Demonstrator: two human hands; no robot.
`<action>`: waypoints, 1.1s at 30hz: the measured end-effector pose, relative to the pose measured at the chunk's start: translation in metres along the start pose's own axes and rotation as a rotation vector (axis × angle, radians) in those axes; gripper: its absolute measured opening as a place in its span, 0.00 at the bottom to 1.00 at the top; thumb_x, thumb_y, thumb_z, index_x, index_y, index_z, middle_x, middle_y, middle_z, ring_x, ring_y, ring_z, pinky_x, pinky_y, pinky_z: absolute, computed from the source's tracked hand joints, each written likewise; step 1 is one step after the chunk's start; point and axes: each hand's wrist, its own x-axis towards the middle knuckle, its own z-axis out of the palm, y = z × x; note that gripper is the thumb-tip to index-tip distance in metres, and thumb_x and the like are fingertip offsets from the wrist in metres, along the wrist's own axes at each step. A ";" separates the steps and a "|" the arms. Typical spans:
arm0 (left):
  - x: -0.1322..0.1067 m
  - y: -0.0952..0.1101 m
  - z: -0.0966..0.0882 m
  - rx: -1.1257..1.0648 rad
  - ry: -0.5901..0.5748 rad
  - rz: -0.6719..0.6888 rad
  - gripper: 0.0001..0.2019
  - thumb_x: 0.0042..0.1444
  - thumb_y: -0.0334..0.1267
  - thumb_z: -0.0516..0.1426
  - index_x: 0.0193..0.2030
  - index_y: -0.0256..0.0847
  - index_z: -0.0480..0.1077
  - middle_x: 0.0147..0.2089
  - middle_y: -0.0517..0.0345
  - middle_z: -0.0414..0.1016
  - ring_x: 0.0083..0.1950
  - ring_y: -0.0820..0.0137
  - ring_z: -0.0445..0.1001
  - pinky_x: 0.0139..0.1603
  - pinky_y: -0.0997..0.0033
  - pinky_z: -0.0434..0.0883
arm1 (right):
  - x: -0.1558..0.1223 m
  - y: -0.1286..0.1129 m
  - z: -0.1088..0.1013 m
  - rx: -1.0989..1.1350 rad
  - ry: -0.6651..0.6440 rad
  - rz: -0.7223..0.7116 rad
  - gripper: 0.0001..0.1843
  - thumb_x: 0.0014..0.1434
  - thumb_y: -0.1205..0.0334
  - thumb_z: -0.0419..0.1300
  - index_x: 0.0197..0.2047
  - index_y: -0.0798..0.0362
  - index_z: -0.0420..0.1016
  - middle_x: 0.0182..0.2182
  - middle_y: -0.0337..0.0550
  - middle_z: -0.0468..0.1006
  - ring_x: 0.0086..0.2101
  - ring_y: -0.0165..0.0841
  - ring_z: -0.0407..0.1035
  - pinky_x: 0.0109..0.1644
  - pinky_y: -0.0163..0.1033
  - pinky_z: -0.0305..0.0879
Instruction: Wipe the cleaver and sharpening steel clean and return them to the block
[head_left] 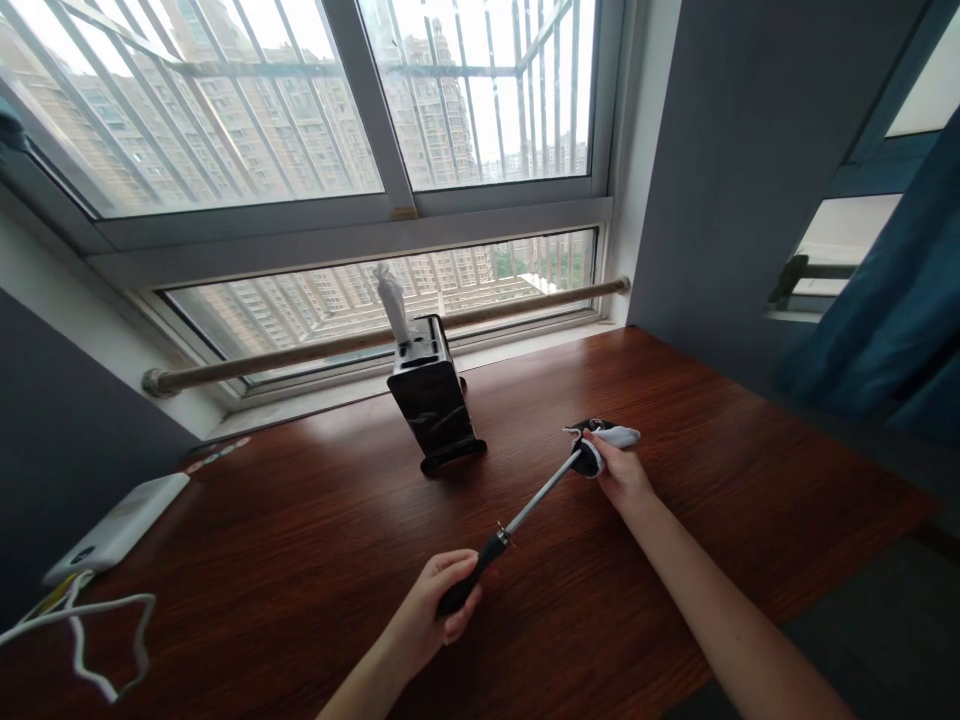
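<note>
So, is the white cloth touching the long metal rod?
Touching: in the head view the white cloth, held by the right hand, wraps the tip of the metal rod.

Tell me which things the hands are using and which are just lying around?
In use: honing steel in the left hand; cloth in the right hand.
Lying about: knife block, power bank, white cable.

Reddish-brown table (315,520), black knife block (435,400)
</note>
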 end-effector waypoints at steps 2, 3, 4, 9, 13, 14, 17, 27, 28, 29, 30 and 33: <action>-0.001 0.000 0.004 0.076 0.044 0.087 0.15 0.49 0.46 0.60 0.33 0.33 0.72 0.17 0.61 0.64 0.12 0.83 0.52 0.11 0.82 0.48 | 0.003 -0.001 -0.003 0.027 0.033 -0.012 0.23 0.27 0.67 0.75 0.29 0.57 0.72 0.26 0.39 0.78 0.26 0.31 0.73 0.31 0.33 0.74; -0.001 -0.001 0.006 0.135 0.080 0.141 0.15 0.48 0.46 0.61 0.34 0.32 0.72 0.18 0.60 0.66 0.13 0.82 0.54 0.12 0.81 0.51 | 0.005 0.000 -0.004 0.040 0.045 -0.019 0.24 0.26 0.67 0.75 0.29 0.57 0.72 0.27 0.39 0.78 0.27 0.32 0.74 0.32 0.34 0.74; -0.001 -0.001 0.008 0.202 0.119 0.200 0.16 0.47 0.45 0.62 0.35 0.32 0.73 0.19 0.59 0.67 0.14 0.81 0.57 0.13 0.80 0.53 | 0.006 0.001 -0.006 0.051 0.058 -0.025 0.25 0.26 0.67 0.75 0.30 0.57 0.71 0.27 0.39 0.78 0.28 0.33 0.74 0.33 0.35 0.75; 0.000 -0.001 0.005 0.298 0.137 0.273 0.15 0.48 0.42 0.62 0.38 0.32 0.73 0.21 0.59 0.68 0.16 0.79 0.60 0.16 0.79 0.58 | 0.011 0.006 -0.012 0.095 0.158 -0.083 0.24 0.31 0.67 0.74 0.33 0.55 0.70 0.28 0.34 0.78 0.28 0.29 0.74 0.33 0.31 0.75; 0.001 0.001 -0.005 -0.044 -0.078 0.039 0.12 0.51 0.41 0.59 0.33 0.32 0.71 0.20 0.60 0.65 0.14 0.84 0.50 0.13 0.83 0.47 | 0.013 0.000 -0.015 0.121 0.218 -0.118 0.20 0.36 0.69 0.72 0.33 0.55 0.70 0.29 0.33 0.77 0.27 0.27 0.73 0.33 0.30 0.74; 0.001 0.002 -0.007 -0.112 -0.114 0.002 0.12 0.51 0.41 0.59 0.34 0.31 0.71 0.19 0.61 0.64 0.14 0.85 0.47 0.13 0.83 0.44 | 0.014 -0.003 -0.016 0.123 0.228 -0.121 0.18 0.37 0.69 0.71 0.33 0.55 0.70 0.29 0.34 0.77 0.28 0.27 0.73 0.33 0.30 0.74; 0.000 0.002 -0.010 -0.206 -0.163 -0.029 0.13 0.51 0.41 0.59 0.36 0.29 0.72 0.19 0.63 0.61 0.14 0.87 0.43 0.12 0.85 0.40 | 0.016 -0.011 -0.019 0.115 0.276 -0.125 0.14 0.43 0.68 0.68 0.32 0.55 0.69 0.29 0.34 0.77 0.28 0.26 0.73 0.32 0.29 0.73; -0.005 0.003 -0.018 -0.357 -0.298 0.012 0.18 0.45 0.44 0.65 0.37 0.30 0.71 0.18 0.68 0.56 0.13 0.90 0.37 0.10 0.89 0.37 | -0.071 0.041 0.012 -0.135 -0.209 0.358 0.18 0.30 0.73 0.73 0.29 0.62 0.76 0.26 0.47 0.77 0.25 0.34 0.72 0.29 0.34 0.70; -0.005 0.003 -0.018 -0.355 -0.302 0.006 0.18 0.45 0.42 0.65 0.37 0.30 0.71 0.18 0.68 0.56 0.13 0.90 0.37 0.09 0.89 0.37 | -0.086 0.045 0.017 -0.147 -0.365 0.479 0.19 0.33 0.72 0.73 0.32 0.61 0.76 0.28 0.47 0.78 0.27 0.33 0.72 0.32 0.33 0.70; -0.005 0.003 -0.017 -0.353 -0.306 0.001 0.16 0.46 0.41 0.64 0.37 0.30 0.71 0.18 0.67 0.57 0.12 0.90 0.38 0.09 0.89 0.37 | -0.099 0.047 0.023 -0.136 -0.491 0.561 0.19 0.35 0.71 0.72 0.34 0.60 0.76 0.29 0.46 0.78 0.28 0.32 0.72 0.34 0.33 0.69; -0.005 0.003 -0.017 -0.353 -0.308 -0.003 0.15 0.47 0.40 0.63 0.36 0.29 0.71 0.18 0.66 0.58 0.12 0.90 0.39 0.09 0.88 0.38 | -0.110 0.049 0.028 -0.117 -0.576 0.610 0.18 0.37 0.70 0.72 0.35 0.60 0.76 0.29 0.45 0.78 0.28 0.32 0.72 0.35 0.33 0.68; -0.005 0.005 -0.014 -0.357 -0.312 0.000 0.13 0.53 0.41 0.59 0.34 0.28 0.71 0.17 0.64 0.60 0.11 0.89 0.42 0.08 0.88 0.40 | -0.126 0.050 0.038 -0.065 -0.696 0.650 0.14 0.41 0.69 0.70 0.34 0.60 0.76 0.27 0.44 0.77 0.28 0.29 0.71 0.34 0.30 0.66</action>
